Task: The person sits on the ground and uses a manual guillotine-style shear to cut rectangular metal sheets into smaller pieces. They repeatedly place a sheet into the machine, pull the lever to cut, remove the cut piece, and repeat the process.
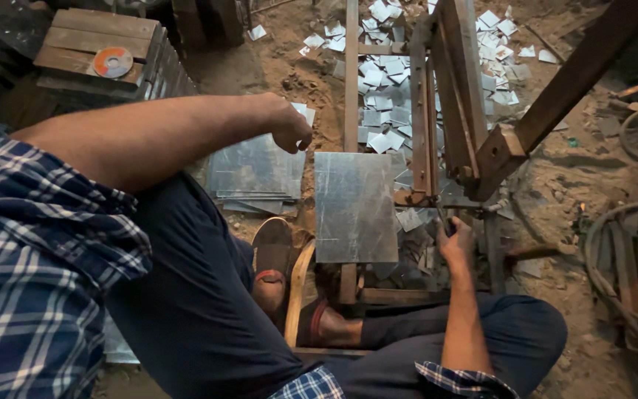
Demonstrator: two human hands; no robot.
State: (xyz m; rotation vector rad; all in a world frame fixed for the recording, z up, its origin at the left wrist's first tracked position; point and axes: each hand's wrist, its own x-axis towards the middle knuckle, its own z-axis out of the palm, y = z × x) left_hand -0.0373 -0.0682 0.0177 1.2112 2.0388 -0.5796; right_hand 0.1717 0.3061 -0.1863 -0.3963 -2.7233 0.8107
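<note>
The left hand hangs loosely curled above the dirt floor, its grip closed on nothing and its fingertips just beside the top left corner of a flat rectangular grey metal sheet that lies across the wooden frame of a rusty lever shear. The right hand is down beside the sheet's right edge, at the foot of the shear, with its grip wrapped round a small dark part there that is too dim to identify. A stack of larger grey metal sheets lies on the floor under the left forearm, and small cut square metal pieces are scattered beyond the shear.
</note>
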